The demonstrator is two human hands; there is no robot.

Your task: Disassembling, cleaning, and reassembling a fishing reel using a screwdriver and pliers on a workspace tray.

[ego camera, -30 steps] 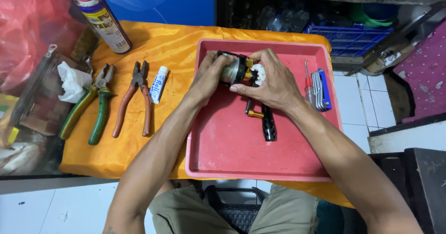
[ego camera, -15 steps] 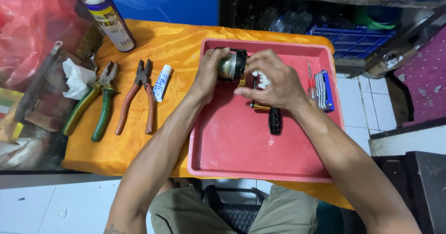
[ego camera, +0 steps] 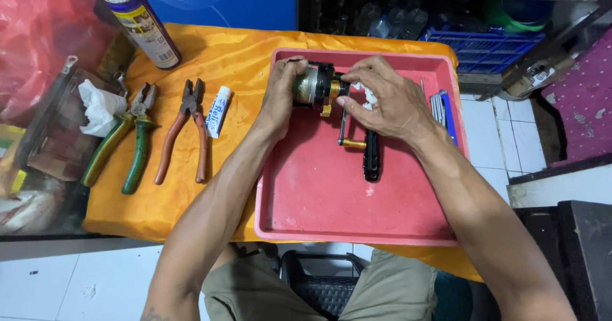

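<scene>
A black and gold fishing reel (ego camera: 317, 86) is held over the far end of a red plastic tray (ego camera: 331, 200). My left hand (ego camera: 280, 98) grips its spool end from the left. My right hand (ego camera: 386, 101) closes on its body from the right, with a bit of white cloth (ego camera: 364, 98) under the fingers. The reel's crank arm and black handle knob (ego camera: 370, 155) hang down toward the tray floor.
The tray sits on a small table under an orange cloth (ego camera: 217, 53). Left of it lie red-handled pliers (ego camera: 182, 133), green-handled pliers (ego camera: 124, 145), a small white tube (ego camera: 218, 109) and a spray can (ego camera: 137, 18). A set of metal keys (ego camera: 440, 107) rests at the tray's right edge.
The reel and both hands stay over the tray's far end, the reel now turned a little. The camera has shifted slightly.
</scene>
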